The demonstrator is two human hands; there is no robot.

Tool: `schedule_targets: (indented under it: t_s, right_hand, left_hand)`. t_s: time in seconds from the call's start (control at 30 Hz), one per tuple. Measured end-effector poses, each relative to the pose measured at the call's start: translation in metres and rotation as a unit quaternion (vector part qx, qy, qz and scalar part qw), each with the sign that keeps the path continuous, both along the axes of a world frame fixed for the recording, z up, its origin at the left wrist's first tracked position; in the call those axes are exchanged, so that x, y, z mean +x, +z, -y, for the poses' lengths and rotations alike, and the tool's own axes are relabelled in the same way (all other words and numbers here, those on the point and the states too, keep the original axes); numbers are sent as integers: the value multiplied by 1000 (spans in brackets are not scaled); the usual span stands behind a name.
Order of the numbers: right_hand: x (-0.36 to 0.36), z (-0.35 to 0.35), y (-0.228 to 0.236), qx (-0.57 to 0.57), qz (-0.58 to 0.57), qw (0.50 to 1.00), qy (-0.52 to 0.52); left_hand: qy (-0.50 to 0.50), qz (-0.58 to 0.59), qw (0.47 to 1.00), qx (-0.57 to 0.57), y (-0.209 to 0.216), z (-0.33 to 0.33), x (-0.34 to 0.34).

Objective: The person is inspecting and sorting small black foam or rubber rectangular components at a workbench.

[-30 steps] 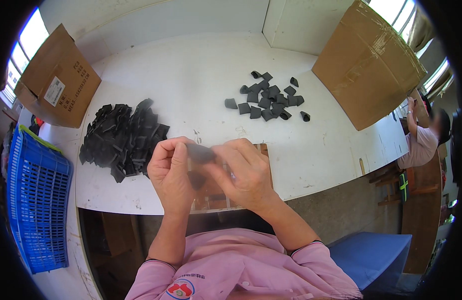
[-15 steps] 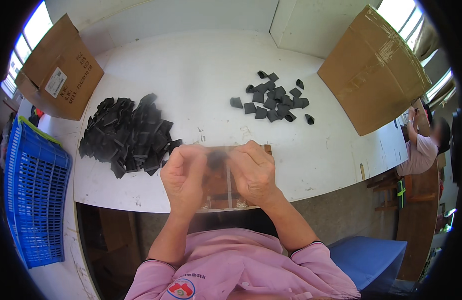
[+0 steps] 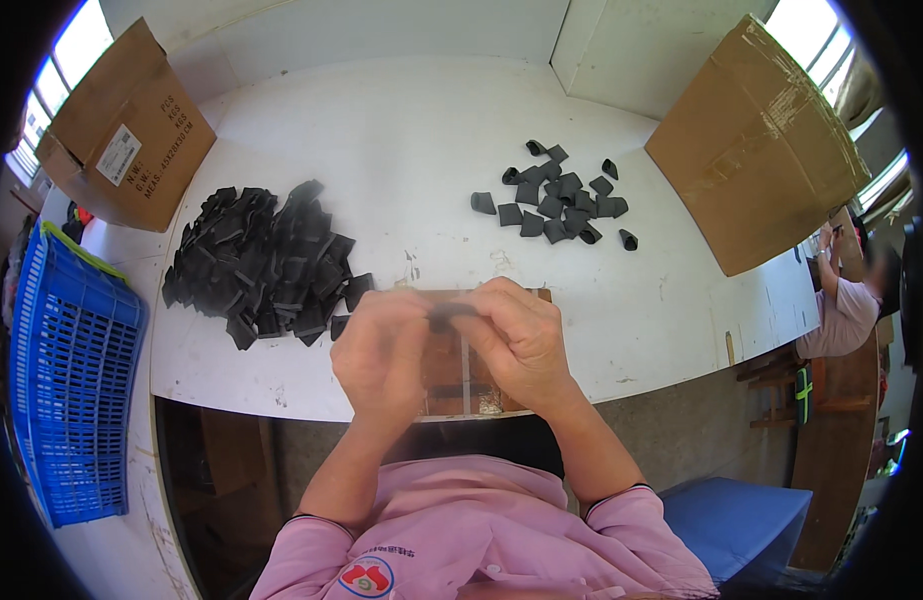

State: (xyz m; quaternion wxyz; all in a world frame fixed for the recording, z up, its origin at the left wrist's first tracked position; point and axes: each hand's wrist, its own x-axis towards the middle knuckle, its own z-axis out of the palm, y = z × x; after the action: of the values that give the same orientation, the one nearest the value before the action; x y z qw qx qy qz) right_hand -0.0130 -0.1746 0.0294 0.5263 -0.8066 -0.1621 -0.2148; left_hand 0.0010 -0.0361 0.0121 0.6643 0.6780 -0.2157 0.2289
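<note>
Between my two hands, over a brown board with clear tape (image 3: 443, 385) at the table's front edge, is a small black fabric piece (image 3: 453, 311). My right hand (image 3: 524, 338) pinches its right end between thumb and fingers. My left hand (image 3: 381, 345) is closed at the other end, blurred by motion. Fingers cover most of the piece. To the left lies a heap of flat black fabric pieces (image 3: 256, 260), its near right edge beside my left hand. Farther right are several short black fabric tubes (image 3: 552, 205), some showing open ends.
Cardboard boxes stand on the white table (image 3: 401, 130): one at the left (image 3: 131, 140), one at the right (image 3: 751, 150). A blue plastic basket (image 3: 76, 390) is at far left. At far right another person (image 3: 841, 300) sits working. A blue bin-like object (image 3: 736, 530) stands low at right.
My hands stay together over the board, and the black piece now lies flatter between the fingers. My left hand has turned and is more blurred. The view has shifted slightly; both piles look unchanged.
</note>
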Motion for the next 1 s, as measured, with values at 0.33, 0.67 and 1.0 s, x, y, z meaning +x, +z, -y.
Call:
schedule_targets:
  t_s: [0.33,0.67,1.0]
  right_hand:
    - [-4,4,-14,-20,37,999,-27]
    - [-4,-3,-4,-105,39,992,-61]
    - [0,0,0,-119,81,988,-51]
  left_hand:
    - [-114,-66,990,-54,-4,-9,-1]
    - [-88,-19,994,63,7,-3,15]
    - [-182,-180,955,-152,-1,-2,0]
